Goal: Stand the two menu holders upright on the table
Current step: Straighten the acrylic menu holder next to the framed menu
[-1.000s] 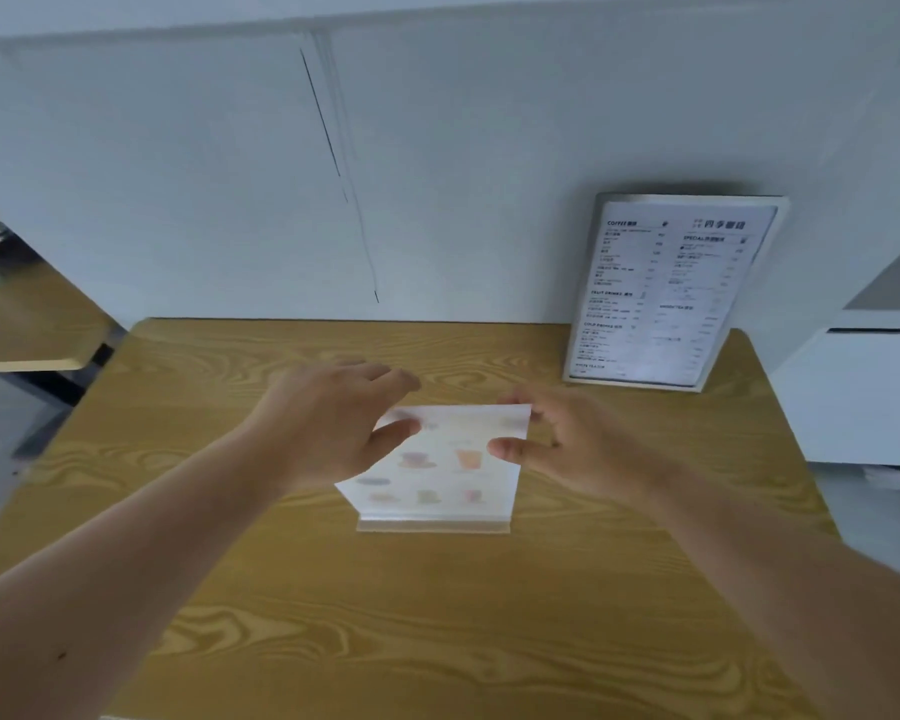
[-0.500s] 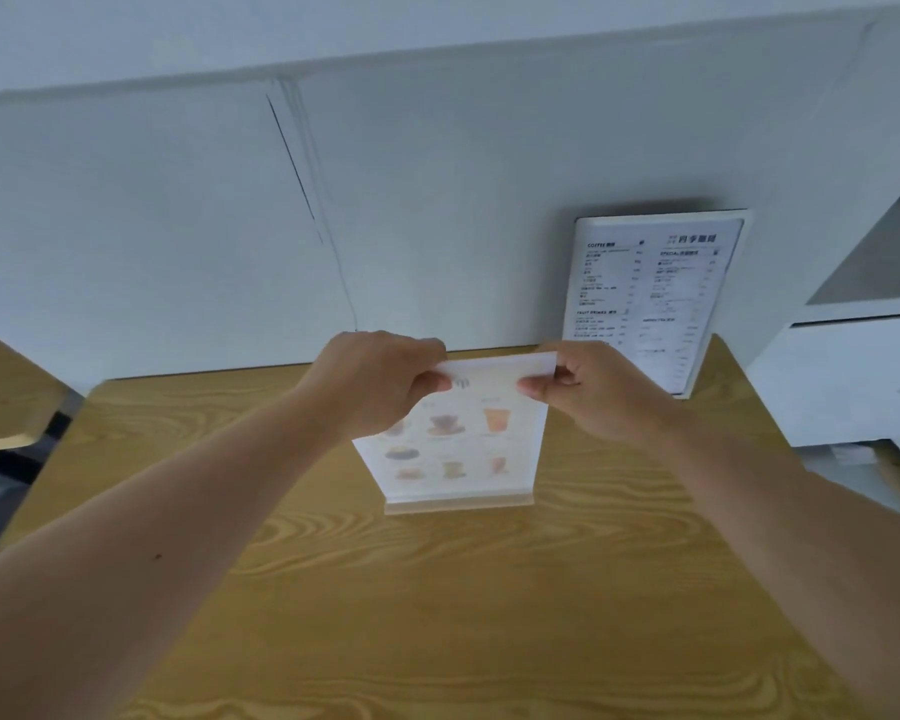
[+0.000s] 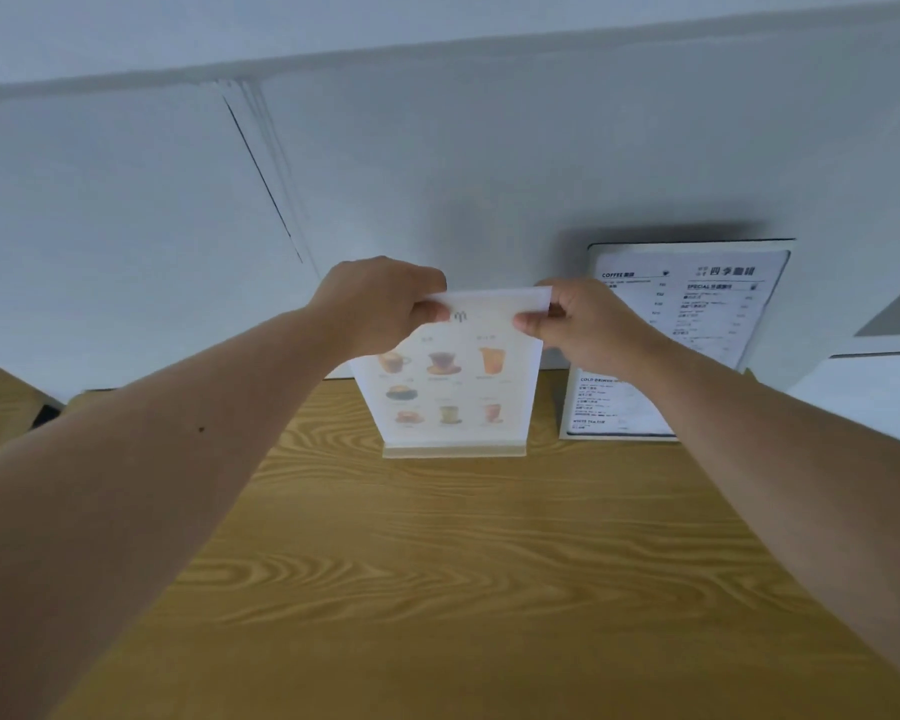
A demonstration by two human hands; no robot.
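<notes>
A small menu holder with drink pictures (image 3: 450, 387) stands upright on its pale base near the back of the wooden table (image 3: 437, 563). My left hand (image 3: 380, 309) pinches its top left corner and my right hand (image 3: 578, 319) pinches its top right corner. A larger menu holder with black text (image 3: 697, 314) stands upright at the back right, against the wall; my right forearm hides part of its lower half.
A grey-white wall (image 3: 437, 174) runs right behind the table. Another wooden table (image 3: 1, 402) shows at the far left. A white cabinet (image 3: 874, 397) stands to the right of the table.
The picture menu holder has been raised from a backward lean to upright and sits farther back. Both hands closed on its top corners. The camera has tilted upward.
</notes>
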